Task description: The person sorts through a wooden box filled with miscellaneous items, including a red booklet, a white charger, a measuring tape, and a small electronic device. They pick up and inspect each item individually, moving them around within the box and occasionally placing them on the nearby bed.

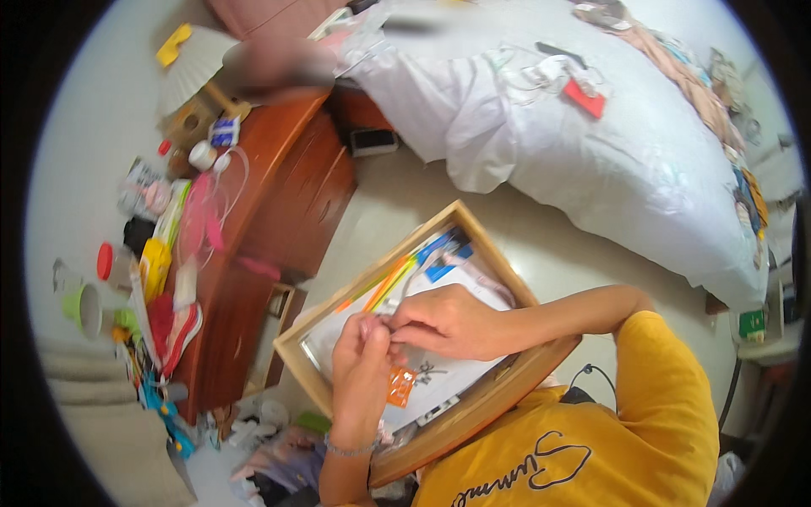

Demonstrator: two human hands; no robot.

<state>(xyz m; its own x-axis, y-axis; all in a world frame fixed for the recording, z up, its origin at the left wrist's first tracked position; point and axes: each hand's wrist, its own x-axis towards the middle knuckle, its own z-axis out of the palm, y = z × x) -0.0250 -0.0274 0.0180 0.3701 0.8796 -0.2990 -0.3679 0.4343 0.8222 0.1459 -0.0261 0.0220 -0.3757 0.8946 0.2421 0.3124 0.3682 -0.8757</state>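
Observation:
A wooden drawer [289, 350], taken out of its furniture, lies in front of me, against my yellow shirt. Over it my left hand [361, 355] and my right hand [443, 320] meet, fingertips together on something small that the fingers mostly hide. A grey-white strip, possibly a cord, runs up from the fingers. Inside the drawer are white paper [472, 374], an orange packet [401, 385], orange and yellow-green sticks [388, 283], a blue card [437, 269] and a pale pink strap [485, 277].
At the left stands a red-brown wooden dresser [253, 209] crowded with bottles, a lamp [196, 63] and a yellow pack [155, 263]. A bed with a white sheet [557, 171] fills the upper right. Various items lie on the floor at the lower left.

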